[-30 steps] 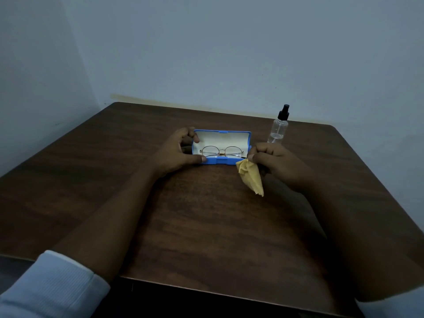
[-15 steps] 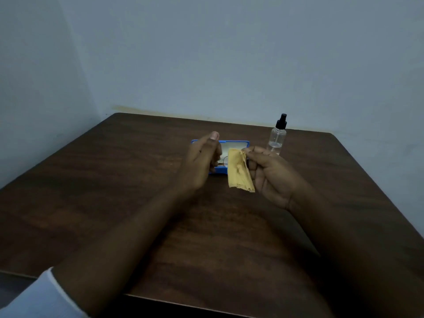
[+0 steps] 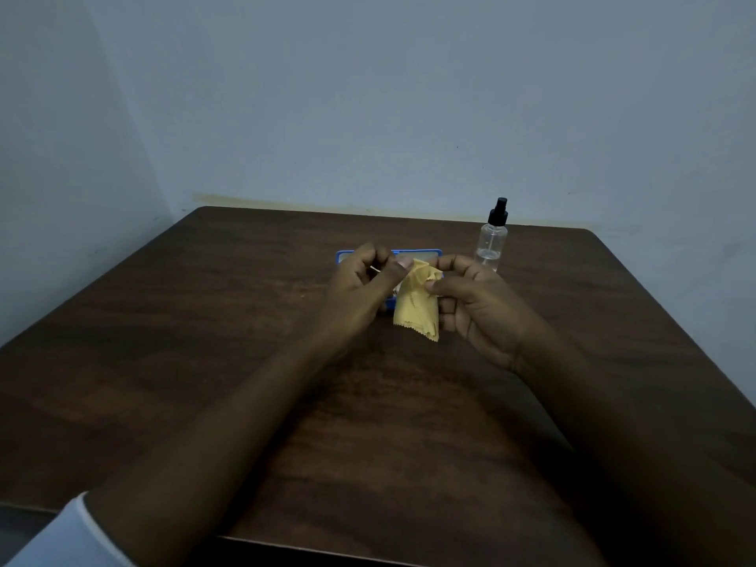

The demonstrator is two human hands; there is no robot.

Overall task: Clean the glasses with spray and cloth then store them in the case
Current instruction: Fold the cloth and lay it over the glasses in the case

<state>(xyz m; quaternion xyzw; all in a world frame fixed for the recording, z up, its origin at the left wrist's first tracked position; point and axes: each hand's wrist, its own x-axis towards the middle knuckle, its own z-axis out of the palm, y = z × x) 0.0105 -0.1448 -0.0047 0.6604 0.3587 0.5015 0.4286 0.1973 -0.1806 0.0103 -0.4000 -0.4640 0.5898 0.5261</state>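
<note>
Diff vs 1 s ago: glasses were lying in the open case, left hand resting at its left end, right hand pinching the cloth beside its right end. Now both hands are lifted off the surface (image 3: 204, 362) and brought together in front of the case.

Left hand (image 3: 360, 288): fingers curled shut, thumb pressed forward. A thin pale sliver shows between its fingers, probably a temple arm of the glasses (image 3: 374, 269); rest of the frame is hidden by hand and cloth. Cannot confirm the lenses or which way the frame faces. The visible sliver runs roughly left-right, tilted slightly down to the right.

Right hand (image 3: 478, 304): thumb and forefinger clamped on the top of the yellow cloth (image 3: 417, 306). Cloth is bunched at the pinch and hangs down from it, long axis near vertical, zigzag lower edge pointing toward the near side. Cloth touches the left thumb tip.

Blue case (image 3: 425, 253): on the surface just beyond the hands, long axis left-right, mostly covered; only the top edge of the lid and a bit of pale lining show. Cannot tell what is inside.

Spray bottle (image 3: 492, 243): upright, black nozzle on top, clear body, just right of the case, far side of the right hand, not touched.

White sleeve (image 3: 69, 538) at the near left corner.
</note>
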